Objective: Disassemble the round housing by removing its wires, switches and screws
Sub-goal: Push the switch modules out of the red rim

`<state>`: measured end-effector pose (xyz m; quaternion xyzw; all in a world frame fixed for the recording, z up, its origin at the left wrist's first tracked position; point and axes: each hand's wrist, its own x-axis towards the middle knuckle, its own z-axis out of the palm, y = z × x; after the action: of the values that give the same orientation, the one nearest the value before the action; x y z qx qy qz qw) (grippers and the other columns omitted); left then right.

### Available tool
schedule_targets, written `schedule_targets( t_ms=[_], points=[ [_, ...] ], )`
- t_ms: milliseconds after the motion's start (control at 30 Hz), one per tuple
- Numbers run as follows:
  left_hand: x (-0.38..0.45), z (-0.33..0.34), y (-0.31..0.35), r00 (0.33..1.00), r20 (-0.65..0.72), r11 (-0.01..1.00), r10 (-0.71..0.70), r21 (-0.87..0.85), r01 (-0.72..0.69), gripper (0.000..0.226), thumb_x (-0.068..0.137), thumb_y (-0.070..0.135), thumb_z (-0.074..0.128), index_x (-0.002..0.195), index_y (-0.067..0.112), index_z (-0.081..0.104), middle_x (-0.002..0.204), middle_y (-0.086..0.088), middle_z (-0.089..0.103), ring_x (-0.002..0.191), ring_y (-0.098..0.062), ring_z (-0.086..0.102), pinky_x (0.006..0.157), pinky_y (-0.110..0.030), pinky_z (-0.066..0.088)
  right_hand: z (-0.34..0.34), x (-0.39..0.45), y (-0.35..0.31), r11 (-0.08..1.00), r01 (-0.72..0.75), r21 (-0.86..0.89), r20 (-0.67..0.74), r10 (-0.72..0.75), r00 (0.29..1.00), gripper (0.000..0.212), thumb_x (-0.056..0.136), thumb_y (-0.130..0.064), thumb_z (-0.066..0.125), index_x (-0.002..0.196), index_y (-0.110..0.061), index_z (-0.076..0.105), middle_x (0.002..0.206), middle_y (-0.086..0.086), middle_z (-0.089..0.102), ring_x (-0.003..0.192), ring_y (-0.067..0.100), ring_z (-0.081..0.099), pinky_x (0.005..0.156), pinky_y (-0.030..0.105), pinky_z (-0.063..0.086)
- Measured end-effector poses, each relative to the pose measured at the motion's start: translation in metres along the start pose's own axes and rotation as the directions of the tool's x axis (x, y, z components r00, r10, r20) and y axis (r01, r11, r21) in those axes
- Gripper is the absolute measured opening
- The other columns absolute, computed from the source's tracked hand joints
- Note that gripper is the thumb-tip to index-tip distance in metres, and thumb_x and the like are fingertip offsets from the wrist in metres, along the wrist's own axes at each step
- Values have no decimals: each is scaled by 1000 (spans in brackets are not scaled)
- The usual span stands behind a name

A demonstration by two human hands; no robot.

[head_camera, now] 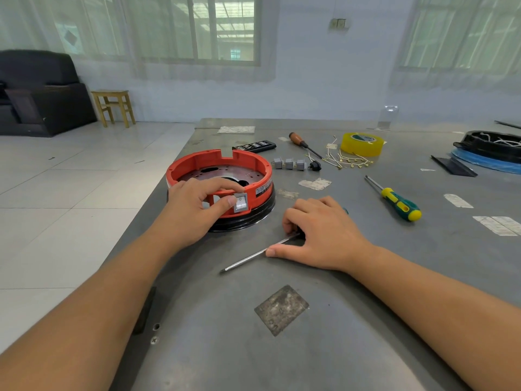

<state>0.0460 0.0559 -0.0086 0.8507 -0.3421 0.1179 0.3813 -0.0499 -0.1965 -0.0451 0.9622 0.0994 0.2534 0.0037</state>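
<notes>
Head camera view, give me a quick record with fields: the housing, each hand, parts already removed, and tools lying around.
housing: red round housing on grey table, one grey switch still in its side wall
left hand: left hand grips housing rim, thumb at the switch
right hand: right hand rests on screwdriver lying on table
removed parts: three grey switches; loose wires
tools: green-yellow screwdriver; wooden-handled screwdriver

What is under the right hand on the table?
A screwdriver lies under the right hand: its metal shaft sticks out toward the left, tip on the table. The hand covers the handle; only a small teal bit shows beyond the fingers.
</notes>
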Motion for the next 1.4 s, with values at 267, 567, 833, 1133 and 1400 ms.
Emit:
schedule_targets(
  t_ms=[267, 567, 833, 1133, 1400],
  points=[
    [3, 6, -15, 1000, -19, 996, -21, -83, 20, 20, 94, 50, 66, 111, 56, 56, 108, 17, 72, 118, -26, 62, 108, -58, 46, 4, 40, -47, 1000, -11, 24, -280, 17, 960, 51, 87, -66, 59, 117, -26, 58, 111, -6, 60, 94, 16, 61, 84, 37, 48],
    [7, 10, -24, 998, -32, 993, -51, -107, 47, 21, 96, 45, 71, 107, 48, 55, 111, 13, 73, 121, -29, 60, 111, -58, 43, 13, 57, -63, 992, -12, 125, -311, 50, 949, 36, 86, -47, 74, 109, -21, 63, 95, -2, 64, 77, 20, 60, 66, 32, 45],
    [8, 14, -27, 996, -82, 999, 41, -32, -44, 28, 102, 52, 38, 113, 43, 62, 102, 18, 70, 108, -5, 58, 116, -51, 34, -1, 48, -60, 941, -53, 333, -253, 143, 957, 26, 86, -40, 69, 100, -25, 53, 83, -13, 54, 71, 9, 53, 61, 31, 51],
    [6, 29, -18, 991, -133, 975, 26, 221, 4, 50, 98, 61, 27, 111, 39, 69, 106, 17, 67, 114, -17, 53, 115, -41, 23, -29, 48, 12, 665, -397, 632, -58, 552, 832, 23, 82, -34, 79, 90, -36, 58, 87, -20, 66, 76, -9, 65, 57, 6, 45],
    [19, 51, -4, 958, -283, 910, -42, 386, 154, 62, 103, 54, 23, 84, 21, 73, 90, 0, 72, 101, -29, 60, 110, -51, 33, -20, 100, 78, 727, -534, 432, 150, 526, 837, 28, 91, -36, 72, 115, -24, 68, 102, -10, 72, 92, 9, 67, 69, 24, 45]
  ],
)
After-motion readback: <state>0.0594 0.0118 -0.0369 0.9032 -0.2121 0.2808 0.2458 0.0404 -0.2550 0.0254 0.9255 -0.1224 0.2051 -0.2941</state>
